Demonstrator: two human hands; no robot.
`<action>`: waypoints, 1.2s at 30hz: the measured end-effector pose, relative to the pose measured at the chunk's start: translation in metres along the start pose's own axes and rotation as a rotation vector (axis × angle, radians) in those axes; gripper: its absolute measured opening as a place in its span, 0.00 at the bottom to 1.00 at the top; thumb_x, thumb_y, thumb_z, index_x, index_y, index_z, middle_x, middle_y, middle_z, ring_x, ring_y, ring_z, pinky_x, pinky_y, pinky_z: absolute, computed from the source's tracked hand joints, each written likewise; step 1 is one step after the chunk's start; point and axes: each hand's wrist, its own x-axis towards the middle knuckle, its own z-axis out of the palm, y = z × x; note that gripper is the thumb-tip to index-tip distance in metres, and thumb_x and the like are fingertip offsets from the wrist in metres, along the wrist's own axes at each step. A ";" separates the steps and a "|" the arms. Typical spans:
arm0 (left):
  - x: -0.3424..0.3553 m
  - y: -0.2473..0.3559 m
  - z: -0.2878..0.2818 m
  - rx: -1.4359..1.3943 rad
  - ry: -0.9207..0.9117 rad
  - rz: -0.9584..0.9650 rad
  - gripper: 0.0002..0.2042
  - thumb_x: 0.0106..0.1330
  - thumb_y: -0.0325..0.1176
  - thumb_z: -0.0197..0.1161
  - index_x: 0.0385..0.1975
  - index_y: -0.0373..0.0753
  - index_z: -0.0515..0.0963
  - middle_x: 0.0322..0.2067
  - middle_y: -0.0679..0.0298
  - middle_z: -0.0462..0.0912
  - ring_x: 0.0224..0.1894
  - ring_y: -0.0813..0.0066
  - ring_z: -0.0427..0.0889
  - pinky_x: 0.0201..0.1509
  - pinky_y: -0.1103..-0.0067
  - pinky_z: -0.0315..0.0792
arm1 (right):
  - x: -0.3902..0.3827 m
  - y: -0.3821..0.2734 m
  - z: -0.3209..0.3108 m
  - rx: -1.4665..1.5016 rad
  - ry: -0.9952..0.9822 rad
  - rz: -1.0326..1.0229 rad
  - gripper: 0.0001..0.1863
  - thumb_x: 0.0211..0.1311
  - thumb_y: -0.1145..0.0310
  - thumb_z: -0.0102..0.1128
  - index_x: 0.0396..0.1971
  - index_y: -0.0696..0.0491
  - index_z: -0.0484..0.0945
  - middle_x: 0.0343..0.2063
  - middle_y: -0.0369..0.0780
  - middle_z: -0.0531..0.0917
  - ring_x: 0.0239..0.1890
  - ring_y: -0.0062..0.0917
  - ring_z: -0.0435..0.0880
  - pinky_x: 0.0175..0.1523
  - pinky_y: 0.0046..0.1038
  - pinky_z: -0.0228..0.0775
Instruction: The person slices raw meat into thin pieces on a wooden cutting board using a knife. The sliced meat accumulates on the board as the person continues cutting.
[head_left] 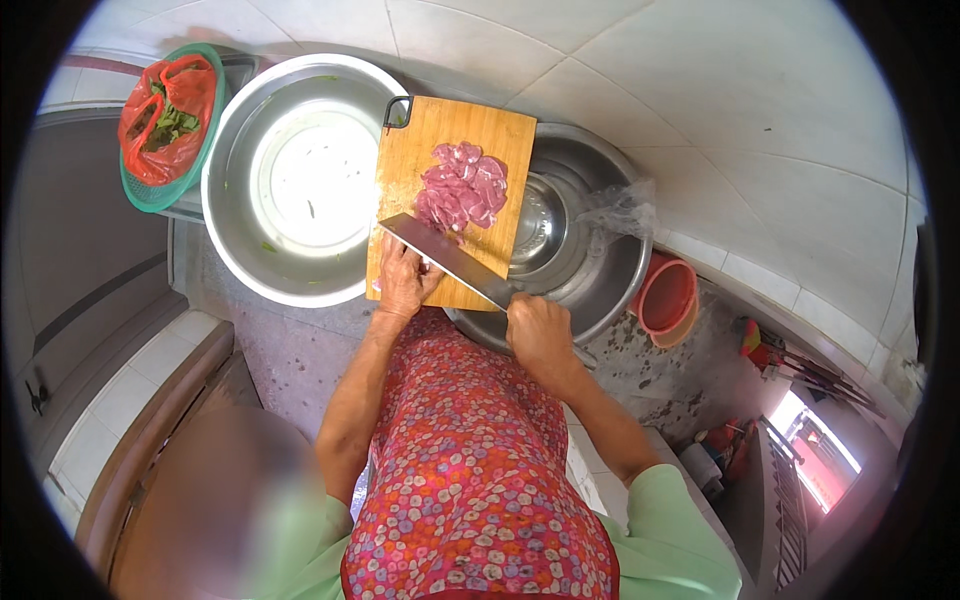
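Observation:
A wooden cutting board [400, 165] with a black corner handle bridges the rims of two metal basins. Sliced raw meat [465, 185] lies heaped on its middle. My right hand [540, 335] grips the handle of a cleaver [450, 262], whose broad blade slants across the board just below the heap. Close against the blade's near side is my left hand [403, 280], fingers curled down at the board's lower left. What those fingers press on is mostly hidden.
On the left, a wide metal basin [235, 245] holds water and green bits. The right basin [625, 275] contains a smaller metal bowl [540, 225] and a clear plastic bag [615, 210]. Leaves in a red bag [190, 90] sit in a green basket [145, 198]. A red bucket [668, 295] stands right.

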 end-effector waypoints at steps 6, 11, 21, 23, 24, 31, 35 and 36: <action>0.008 0.009 -0.006 0.009 -0.017 -0.019 0.17 0.43 0.25 0.68 0.36 0.36 0.77 0.39 0.54 0.73 0.44 0.51 0.71 0.49 0.64 0.68 | 0.005 0.004 0.002 0.074 -0.080 -0.017 0.07 0.54 0.74 0.51 0.24 0.58 0.78 0.25 0.51 0.82 0.30 0.48 0.82 0.36 0.47 0.73; 0.006 0.009 -0.004 -0.014 -0.033 -0.046 0.17 0.43 0.24 0.67 0.36 0.36 0.77 0.39 0.55 0.74 0.43 0.52 0.72 0.48 0.64 0.69 | 0.023 -0.011 0.016 0.055 -0.016 -0.028 0.08 0.57 0.72 0.49 0.26 0.57 0.79 0.28 0.49 0.82 0.34 0.46 0.83 0.40 0.45 0.73; 0.007 0.007 -0.001 -0.032 -0.001 -0.045 0.16 0.42 0.23 0.66 0.36 0.37 0.78 0.39 0.56 0.75 0.42 0.54 0.73 0.47 0.65 0.70 | 0.041 -0.006 0.002 0.099 -0.392 0.065 0.07 0.58 0.70 0.51 0.33 0.55 0.76 0.38 0.48 0.80 0.45 0.46 0.79 0.50 0.46 0.68; 0.009 0.007 0.000 -0.040 0.023 -0.048 0.17 0.42 0.24 0.66 0.36 0.37 0.78 0.39 0.56 0.75 0.42 0.54 0.73 0.46 0.65 0.70 | 0.037 -0.012 0.016 0.125 0.004 -0.046 0.07 0.58 0.71 0.49 0.29 0.55 0.77 0.32 0.48 0.82 0.37 0.46 0.82 0.43 0.46 0.72; 0.010 0.008 0.000 -0.044 0.037 -0.048 0.17 0.42 0.24 0.66 0.36 0.38 0.78 0.38 0.56 0.75 0.42 0.55 0.73 0.46 0.66 0.70 | 0.045 -0.013 0.026 0.142 -0.001 -0.078 0.08 0.59 0.71 0.48 0.29 0.55 0.77 0.32 0.49 0.82 0.37 0.46 0.82 0.43 0.46 0.72; 0.007 0.007 -0.003 -0.107 0.039 -0.116 0.16 0.42 0.25 0.67 0.35 0.38 0.78 0.36 0.56 0.74 0.42 0.55 0.73 0.46 0.66 0.69 | 0.054 -0.007 0.023 0.135 -0.279 0.007 0.08 0.61 0.71 0.47 0.34 0.54 0.77 0.41 0.51 0.79 0.49 0.47 0.77 0.50 0.47 0.68; 0.007 0.006 0.002 -0.060 0.003 -0.093 0.16 0.40 0.24 0.66 0.33 0.37 0.77 0.34 0.56 0.72 0.42 0.53 0.72 0.47 0.65 0.68 | 0.064 -0.014 0.032 0.141 -0.263 0.009 0.10 0.61 0.71 0.47 0.38 0.55 0.76 0.40 0.51 0.79 0.48 0.46 0.77 0.52 0.46 0.68; 0.005 0.007 0.002 -0.060 -0.004 -0.090 0.16 0.40 0.24 0.65 0.33 0.37 0.77 0.34 0.55 0.71 0.42 0.53 0.71 0.47 0.65 0.68 | 0.076 -0.021 0.035 0.165 -0.232 -0.026 0.10 0.62 0.71 0.47 0.39 0.55 0.76 0.40 0.50 0.79 0.48 0.46 0.77 0.52 0.46 0.68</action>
